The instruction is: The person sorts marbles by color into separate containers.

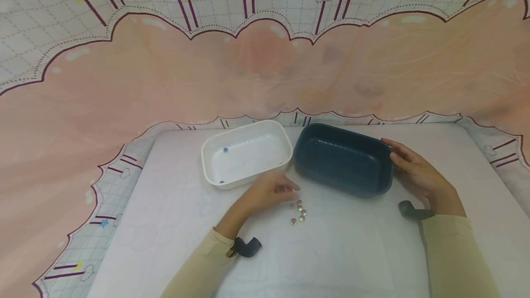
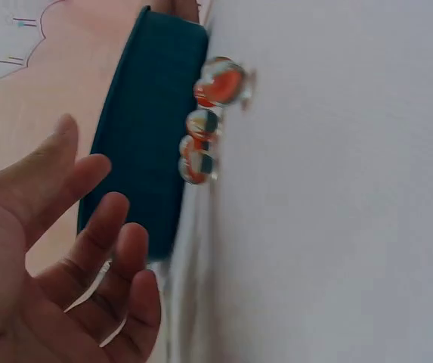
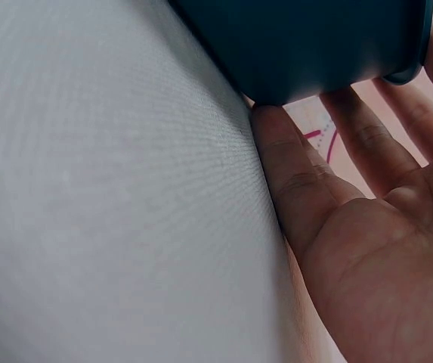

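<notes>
Several small glass marbles [image 1: 302, 218] with orange and green swirls lie loose on the white cloth; they look larger in the left wrist view, where one marble [image 2: 202, 123] sits mid-row. Just above and to the left of them is my left hand [image 1: 271, 191], fingers loosely bent and apart, with nothing seen between them. A dark blue tray [image 1: 345, 185] stands behind the marbles, a few faint specks inside it. My right hand [image 1: 422, 176] holds its right end, fingers against the outer wall [image 3: 337, 60] and thumb by the rim.
Left of the blue tray stands a white tray [image 1: 244, 180], its corner close to the blue one, with a blue marble [image 1: 225, 150] inside. Behind both trays hangs a patterned pink curtain [image 1: 248, 77]. A dark wrist mount [image 1: 248, 247] sticks out from the left sleeve.
</notes>
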Demonstrator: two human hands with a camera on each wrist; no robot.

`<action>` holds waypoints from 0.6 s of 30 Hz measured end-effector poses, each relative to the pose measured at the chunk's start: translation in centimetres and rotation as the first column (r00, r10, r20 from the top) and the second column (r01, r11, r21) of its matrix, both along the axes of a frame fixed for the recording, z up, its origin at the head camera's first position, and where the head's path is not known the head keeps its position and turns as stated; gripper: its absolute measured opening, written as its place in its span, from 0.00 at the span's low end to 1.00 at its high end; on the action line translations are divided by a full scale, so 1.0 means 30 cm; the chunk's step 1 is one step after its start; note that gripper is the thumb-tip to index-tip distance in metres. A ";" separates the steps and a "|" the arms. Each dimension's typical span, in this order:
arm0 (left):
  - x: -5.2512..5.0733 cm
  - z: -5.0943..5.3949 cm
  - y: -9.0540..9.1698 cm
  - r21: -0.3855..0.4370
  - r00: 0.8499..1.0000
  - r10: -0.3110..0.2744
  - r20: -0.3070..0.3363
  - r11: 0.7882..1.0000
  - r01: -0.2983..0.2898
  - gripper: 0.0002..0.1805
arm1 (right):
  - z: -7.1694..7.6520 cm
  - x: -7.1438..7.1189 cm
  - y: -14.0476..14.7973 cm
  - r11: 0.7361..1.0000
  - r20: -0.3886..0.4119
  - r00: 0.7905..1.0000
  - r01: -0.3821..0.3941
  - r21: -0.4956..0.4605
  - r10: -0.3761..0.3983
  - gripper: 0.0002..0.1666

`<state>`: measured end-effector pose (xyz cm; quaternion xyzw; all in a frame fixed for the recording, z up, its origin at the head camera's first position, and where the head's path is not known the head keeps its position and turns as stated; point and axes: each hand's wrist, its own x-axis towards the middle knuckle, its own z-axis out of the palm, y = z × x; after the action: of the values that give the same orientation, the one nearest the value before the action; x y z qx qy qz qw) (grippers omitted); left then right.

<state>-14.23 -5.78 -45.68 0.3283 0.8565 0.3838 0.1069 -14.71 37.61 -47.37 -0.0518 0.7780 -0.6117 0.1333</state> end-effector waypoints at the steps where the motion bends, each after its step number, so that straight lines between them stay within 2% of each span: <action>1: 0.000 -0.008 -0.004 -0.003 1.000 -0.007 0.002 1.000 0.007 0.09 | 0.000 0.000 0.001 1.000 -0.001 1.000 -0.001 -0.001 0.001 0.33; 4: 0.000 -0.030 -0.015 -0.023 1.000 -0.021 0.012 1.000 0.021 0.09 | 0.000 0.001 0.001 1.000 -0.015 1.000 -0.013 0.001 0.013 0.33; 7: 0.000 -0.046 -0.022 -0.047 0.999 -0.011 0.044 0.999 0.013 0.09 | -0.001 0.002 0.002 1.000 -0.019 1.000 -0.011 0.005 0.011 0.33; 14: 0.000 -0.055 -0.029 -0.082 0.998 -0.002 0.061 0.997 0.008 0.08 | -0.004 0.002 -0.001 0.999 0.006 1.000 0.013 -0.033 -0.012 0.33; 18: -0.002 -0.057 -0.029 -0.098 0.998 -0.016 0.059 0.995 0.022 0.07 | -0.007 0.003 0.001 0.999 -0.027 1.000 -0.010 -0.043 0.009 0.32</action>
<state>-14.29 -6.64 -47.38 0.3195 0.8677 0.3494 0.1514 -14.62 37.63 -47.57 -0.0666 0.7661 -0.6269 0.1247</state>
